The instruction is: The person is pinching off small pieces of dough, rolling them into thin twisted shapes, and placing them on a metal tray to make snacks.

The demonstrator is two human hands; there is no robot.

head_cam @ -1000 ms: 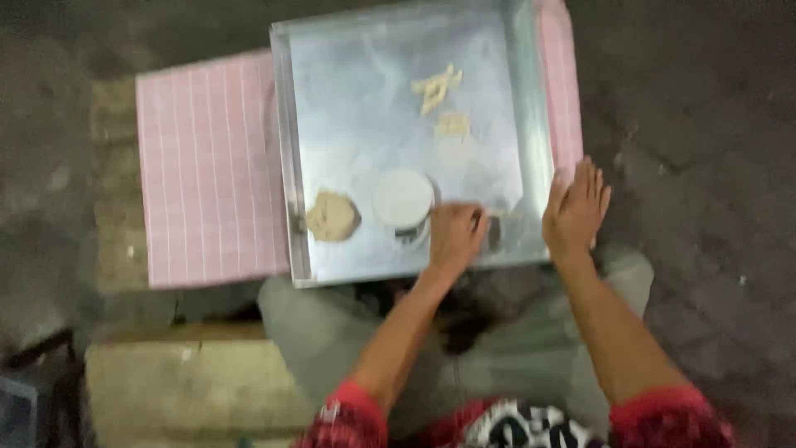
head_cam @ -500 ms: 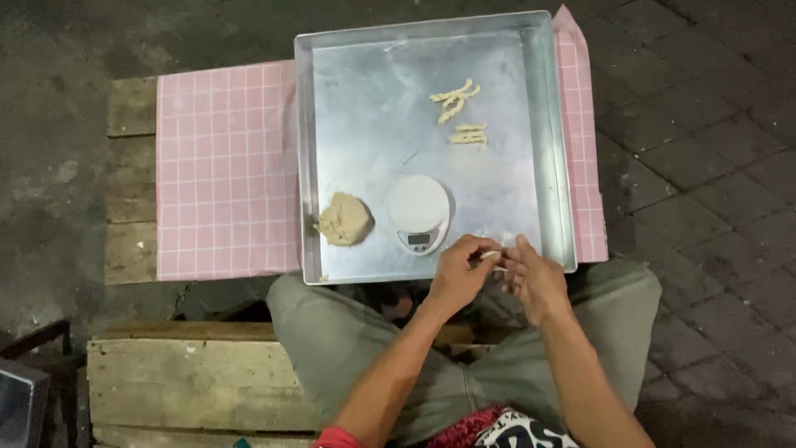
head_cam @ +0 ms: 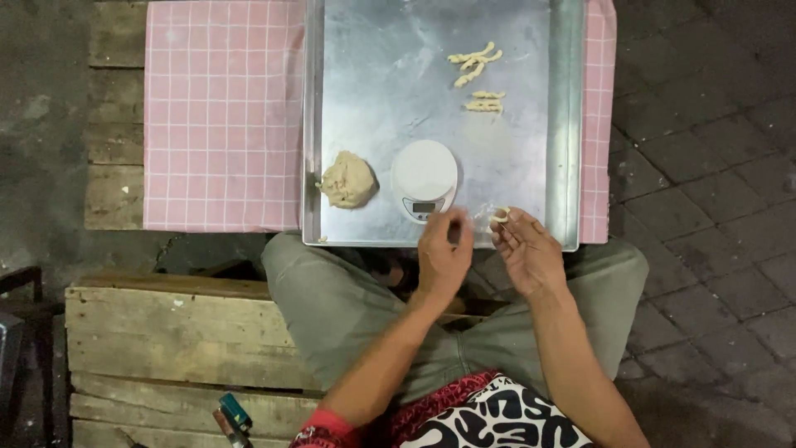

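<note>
A large metal tray (head_cam: 373,75) lies on a pink checked cloth (head_cam: 220,116). On it sit a lump of beige dough (head_cam: 348,179), a small white round kitchen scale (head_cam: 424,177) and several twisted dough sticks (head_cam: 477,76) toward the far side. My right hand (head_cam: 526,249) hovers over the tray's near right corner, pinching a small piece of dough (head_cam: 500,215) at its fingertips. My left hand (head_cam: 444,253) is just in front of the scale, fingers loosely curled, with nothing visible in it.
The cloth covers a wooden pallet (head_cam: 112,124) on a dark paved floor. I sit on another wooden pallet (head_cam: 174,348) with my legs crossed under the tray's near edge. A lighter (head_cam: 235,412) lies on the pallet's near boards at lower left.
My hands came off the tray's near edge, met in front of the scale, and have drawn slightly apart. The right hand now holds a small dough piece. The view has moved closer.
</note>
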